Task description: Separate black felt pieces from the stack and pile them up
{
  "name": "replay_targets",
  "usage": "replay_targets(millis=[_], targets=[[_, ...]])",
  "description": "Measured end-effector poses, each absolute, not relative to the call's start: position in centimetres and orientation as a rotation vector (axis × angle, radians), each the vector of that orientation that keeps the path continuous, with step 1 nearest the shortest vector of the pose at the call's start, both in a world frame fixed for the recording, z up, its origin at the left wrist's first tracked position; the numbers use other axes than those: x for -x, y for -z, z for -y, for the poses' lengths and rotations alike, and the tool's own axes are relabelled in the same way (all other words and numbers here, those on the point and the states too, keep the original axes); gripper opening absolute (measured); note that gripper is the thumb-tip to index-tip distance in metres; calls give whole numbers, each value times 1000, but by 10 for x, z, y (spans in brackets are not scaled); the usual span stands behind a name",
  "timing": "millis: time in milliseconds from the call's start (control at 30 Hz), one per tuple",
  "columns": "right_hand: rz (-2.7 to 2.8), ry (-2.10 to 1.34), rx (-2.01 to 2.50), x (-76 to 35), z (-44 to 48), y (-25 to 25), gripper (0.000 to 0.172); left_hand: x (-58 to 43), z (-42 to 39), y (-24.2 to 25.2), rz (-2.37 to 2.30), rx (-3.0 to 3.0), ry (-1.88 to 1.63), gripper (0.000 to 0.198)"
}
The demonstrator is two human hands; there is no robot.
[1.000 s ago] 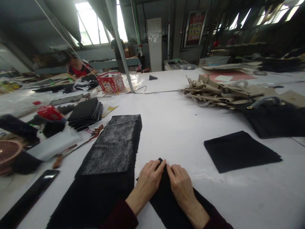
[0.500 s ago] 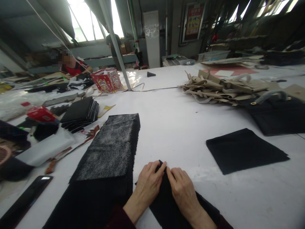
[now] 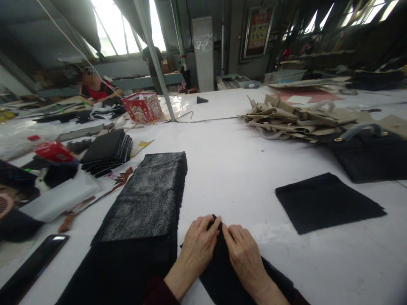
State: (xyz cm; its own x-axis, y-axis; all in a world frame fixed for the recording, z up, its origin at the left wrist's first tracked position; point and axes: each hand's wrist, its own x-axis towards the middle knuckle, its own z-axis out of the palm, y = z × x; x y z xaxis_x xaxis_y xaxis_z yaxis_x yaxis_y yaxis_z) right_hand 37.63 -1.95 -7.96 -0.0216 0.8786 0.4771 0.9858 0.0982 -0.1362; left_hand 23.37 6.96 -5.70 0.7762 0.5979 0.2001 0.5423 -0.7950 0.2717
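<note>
A piece of black fabric [image 3: 219, 271] lies on the white table in front of me, its narrow far end between my hands. My left hand [image 3: 201, 241] grips its left edge near the tip, fingers curled and thumb hidden. From the other side my right hand [image 3: 243, 250] pinches the same end, index fingertip close to the left one. Part of the fabric spreads out under my right wrist. Close by on the left rises a tall stack of black fabric pieces [image 3: 140, 199], the top one speckled grey. A separate flat black fabric piece [image 3: 327, 203] rests to the right.
A dark phone-like slab [image 3: 34, 267] lies at the near left. Farther back are folded black pieces [image 3: 103, 148], a red patterned box [image 3: 143, 108] beside a metal pole [image 3: 155, 59], beige bag parts [image 3: 289, 116] and a black handbag [image 3: 375, 156]. A person [image 3: 98, 91] sits far left.
Both hands stay on the black fabric in nearly the same place. Only a very slight shift of the view shows.
</note>
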Motion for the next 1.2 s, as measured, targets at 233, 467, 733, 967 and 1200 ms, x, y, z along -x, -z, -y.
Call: replay_targets(millis=[233, 467, 733, 967, 1200], targets=[[1935, 346, 1810, -377, 19, 78, 32, -236, -69, 57, -924, -2749, -423, 41], [1939, 351, 1809, -377, 19, 76, 33, -232, -76, 48, -1100, -2840, -492, 43], [1923, 317, 1824, -377, 19, 78, 30, -237, -67, 48, -795, -2931, -370, 44], [1818, 139, 1734, -387, 27, 75, 32, -235, -65, 52, -761, -3031, -268, 50], [1809, 112, 1687, -396, 46, 79, 31, -235, -64, 45, -738, -3085, -178, 48]])
